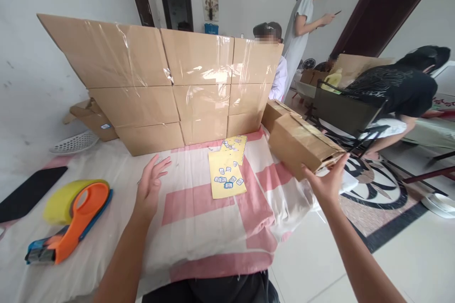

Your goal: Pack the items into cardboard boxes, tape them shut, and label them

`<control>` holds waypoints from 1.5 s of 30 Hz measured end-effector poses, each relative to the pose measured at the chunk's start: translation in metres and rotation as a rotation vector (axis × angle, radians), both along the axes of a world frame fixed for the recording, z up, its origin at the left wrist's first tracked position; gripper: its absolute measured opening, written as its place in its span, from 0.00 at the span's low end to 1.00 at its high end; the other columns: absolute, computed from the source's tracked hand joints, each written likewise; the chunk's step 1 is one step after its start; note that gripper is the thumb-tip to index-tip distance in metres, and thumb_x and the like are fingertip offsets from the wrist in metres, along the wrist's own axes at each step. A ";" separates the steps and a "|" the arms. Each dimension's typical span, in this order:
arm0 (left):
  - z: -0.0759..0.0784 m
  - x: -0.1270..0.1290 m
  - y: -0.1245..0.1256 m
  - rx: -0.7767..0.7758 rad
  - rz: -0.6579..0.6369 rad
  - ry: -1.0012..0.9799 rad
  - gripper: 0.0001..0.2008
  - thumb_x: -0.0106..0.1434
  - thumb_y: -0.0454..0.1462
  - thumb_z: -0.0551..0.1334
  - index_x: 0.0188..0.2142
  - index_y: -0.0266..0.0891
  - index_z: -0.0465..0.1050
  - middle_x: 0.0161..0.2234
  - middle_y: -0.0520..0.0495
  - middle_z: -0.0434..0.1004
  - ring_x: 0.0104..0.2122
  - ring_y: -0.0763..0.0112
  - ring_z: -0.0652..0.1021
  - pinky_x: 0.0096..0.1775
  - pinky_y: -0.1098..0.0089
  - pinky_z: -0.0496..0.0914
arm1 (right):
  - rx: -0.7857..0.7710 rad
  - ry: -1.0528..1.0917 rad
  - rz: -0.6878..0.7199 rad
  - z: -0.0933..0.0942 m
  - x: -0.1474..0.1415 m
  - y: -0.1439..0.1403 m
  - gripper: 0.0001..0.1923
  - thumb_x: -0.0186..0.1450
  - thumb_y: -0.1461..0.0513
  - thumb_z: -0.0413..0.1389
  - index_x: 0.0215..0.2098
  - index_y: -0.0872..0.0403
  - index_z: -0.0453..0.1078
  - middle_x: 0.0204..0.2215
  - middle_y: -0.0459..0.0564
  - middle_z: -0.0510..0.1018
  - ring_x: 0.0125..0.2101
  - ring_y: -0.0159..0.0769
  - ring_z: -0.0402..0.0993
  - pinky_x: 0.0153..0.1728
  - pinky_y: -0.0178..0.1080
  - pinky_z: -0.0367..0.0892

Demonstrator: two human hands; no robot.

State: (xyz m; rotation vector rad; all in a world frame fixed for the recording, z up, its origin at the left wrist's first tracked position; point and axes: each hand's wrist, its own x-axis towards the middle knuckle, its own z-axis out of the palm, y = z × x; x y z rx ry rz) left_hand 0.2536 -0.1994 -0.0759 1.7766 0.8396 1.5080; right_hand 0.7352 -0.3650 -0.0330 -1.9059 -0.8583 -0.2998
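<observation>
Beyond the table edge, right hand (pixel 325 181) under a creased brown carton (pixel 302 144).

It looked like a home used for packing; taped cartons (pixel 167 85) were stacked on a cloth-covered table (pixel 199 227). A patterned tile floor (pixel 377 208) and dark doors (pixel 384 9) showed.

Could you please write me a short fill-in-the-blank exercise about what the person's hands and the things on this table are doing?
1. The right hand holds a cardboard ____ by its end.
2. The left hand hovers open above the pink-and-white ____.
3. The tape dispenser has an ____ handle.
4. The sticker sheet is ____ in colour.

Missing words: box; cloth; orange; yellow
</observation>
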 end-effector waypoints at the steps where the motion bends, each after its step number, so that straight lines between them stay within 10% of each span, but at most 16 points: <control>1: 0.000 0.000 0.000 -0.008 0.000 0.011 0.32 0.73 0.55 0.52 0.71 0.47 0.56 0.64 0.36 0.70 0.63 0.49 0.73 0.56 0.52 0.70 | -0.022 0.034 -0.064 -0.004 0.015 0.003 0.76 0.48 0.43 0.68 0.77 0.57 0.26 0.68 0.73 0.55 0.62 0.67 0.63 0.59 0.64 0.62; 12: -0.005 0.000 0.002 -0.122 0.050 0.211 0.30 0.73 0.53 0.52 0.69 0.46 0.58 0.62 0.37 0.73 0.61 0.51 0.74 0.59 0.49 0.67 | -0.113 0.024 -0.088 -0.015 0.065 0.075 0.73 0.51 0.45 0.66 0.76 0.62 0.24 0.60 0.72 0.60 0.59 0.64 0.60 0.62 0.57 0.55; 45: 0.001 -0.002 -0.002 -0.183 0.103 0.432 0.27 0.73 0.51 0.50 0.67 0.50 0.63 0.57 0.43 0.77 0.60 0.51 0.75 0.57 0.51 0.69 | -0.049 -0.022 -0.062 -0.029 0.049 0.081 0.76 0.45 0.46 0.70 0.76 0.59 0.29 0.65 0.71 0.54 0.65 0.68 0.54 0.66 0.60 0.52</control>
